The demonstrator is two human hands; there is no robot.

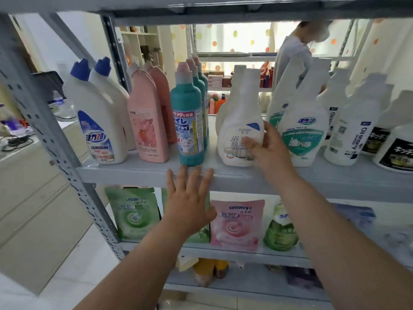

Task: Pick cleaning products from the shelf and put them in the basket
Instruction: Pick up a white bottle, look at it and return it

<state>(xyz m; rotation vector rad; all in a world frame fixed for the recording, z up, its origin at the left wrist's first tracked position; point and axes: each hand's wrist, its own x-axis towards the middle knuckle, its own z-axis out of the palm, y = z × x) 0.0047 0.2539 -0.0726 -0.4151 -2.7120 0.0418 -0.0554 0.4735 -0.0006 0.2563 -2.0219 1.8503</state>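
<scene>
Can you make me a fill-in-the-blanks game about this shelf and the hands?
1. The bottle at the right hand is ____.
2. The left hand is flat and holds ____.
3. The far-left bottles have ____ caps.
4. The pink pouch stands ____ the bottles' shelf.

Missing words: white; nothing; blue; below.

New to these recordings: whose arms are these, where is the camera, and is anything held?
No machine: a camera worn on a person's head looks down at their bare hands. They face a grey metal shelf of cleaning bottles. The left hand is spread open at the shelf's edge, below a teal cylindrical bottle with a pink cap. The right hand reaches across a white plastic bottle with a blue-cornered label, fingers fairly straight, not gripping. No basket shows.
</scene>
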